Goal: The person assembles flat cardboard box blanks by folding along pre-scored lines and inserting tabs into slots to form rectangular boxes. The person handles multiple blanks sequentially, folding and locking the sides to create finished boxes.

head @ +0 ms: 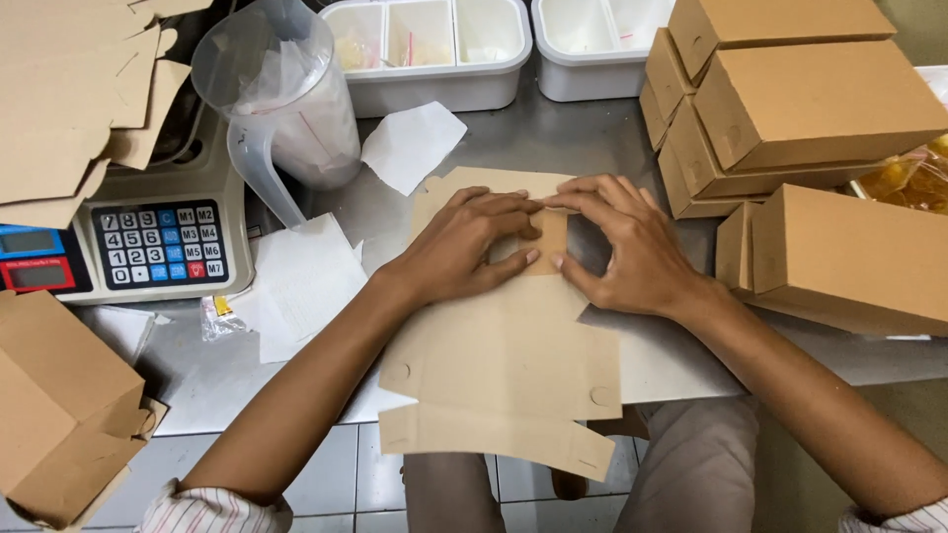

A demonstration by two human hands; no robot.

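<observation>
Flat brown carton blank (504, 365) centre, folded brown boxes (810, 99) right, scale screens (35, 259) left

Steel table (553, 138) carries flat brown cardboard box blank (504, 365) overhanging near edge, weighing scale (158, 237) at left, clear plastic jug (286, 99) beside it, white paper sheets (306, 281), two white plastic tubs (434, 84) at back, folded brown boxes (790, 109) stacked right, flat cardboard pile (69, 99) far left
</observation>
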